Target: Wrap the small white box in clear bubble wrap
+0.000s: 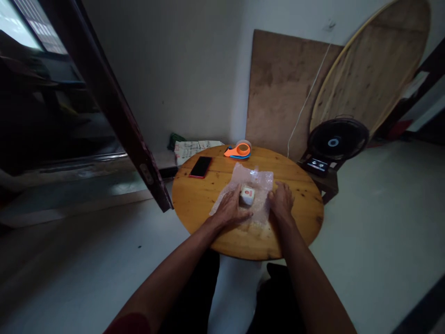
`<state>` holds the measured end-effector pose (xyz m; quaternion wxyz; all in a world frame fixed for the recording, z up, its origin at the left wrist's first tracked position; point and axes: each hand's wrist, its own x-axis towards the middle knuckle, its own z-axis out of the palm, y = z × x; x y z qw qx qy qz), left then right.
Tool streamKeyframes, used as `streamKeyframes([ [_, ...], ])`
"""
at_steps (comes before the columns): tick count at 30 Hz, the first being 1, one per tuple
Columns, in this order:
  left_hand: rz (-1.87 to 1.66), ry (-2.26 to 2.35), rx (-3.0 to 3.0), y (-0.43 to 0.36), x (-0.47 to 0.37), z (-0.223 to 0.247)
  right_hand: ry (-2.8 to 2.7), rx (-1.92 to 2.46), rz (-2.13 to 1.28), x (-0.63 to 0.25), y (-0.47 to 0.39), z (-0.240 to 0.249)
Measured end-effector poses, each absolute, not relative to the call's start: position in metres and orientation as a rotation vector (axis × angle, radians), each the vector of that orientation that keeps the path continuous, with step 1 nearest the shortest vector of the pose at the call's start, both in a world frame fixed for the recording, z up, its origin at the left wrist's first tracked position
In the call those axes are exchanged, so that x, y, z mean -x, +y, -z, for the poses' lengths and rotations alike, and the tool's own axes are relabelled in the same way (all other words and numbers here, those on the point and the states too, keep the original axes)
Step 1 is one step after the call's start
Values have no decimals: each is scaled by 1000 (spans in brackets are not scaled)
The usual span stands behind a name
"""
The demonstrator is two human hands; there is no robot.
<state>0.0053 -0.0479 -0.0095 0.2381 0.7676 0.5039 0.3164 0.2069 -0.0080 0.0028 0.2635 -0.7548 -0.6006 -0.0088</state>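
- The left hand (230,208) lies palm down on a sheet of bubble wrap (255,178), fingers loosely spread and pointing away from the person; its fingertips touch the near left side of a small white box (247,195).
- The right hand (281,200) also rests flat on the bubble wrap, at the sheet's right edge, fingers spread and relaxed, pinching nothing that can be seen. It sits just beside the small white box without clearly touching it.
- The small white box stands on the bubble wrap between the two hands, a red-orange mark on its upper face.
- The bubble wrap is spread over the middle of the round wooden surface (201,204), reaching from the hands towards the far side.
- At the far edge of the surface lies an orange tape dispenser (238,151), well apart from the hands.
- A dark phone (200,166) with a red rim lies flat on the far left part of the surface.
- Beyond the surface, some printed paper (189,149) lies low by the wall.
- A black fan (336,140) stands to the right, and behind it a large round board (375,65) and a flat brown panel (278,88) lean against the wall.
- A dark door frame (114,106) runs down on the left.
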Motion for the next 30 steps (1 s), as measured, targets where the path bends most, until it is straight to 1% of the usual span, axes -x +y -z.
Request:
streamKeyframes([
  [7, -783, 1433, -2153, -50, -6, 9, -1635, 2045, 6, -205, -10, -2],
  [30, -823, 1413, -2184, -51, -6, 4, -1613, 2020, -18, -206, -11, -3],
])
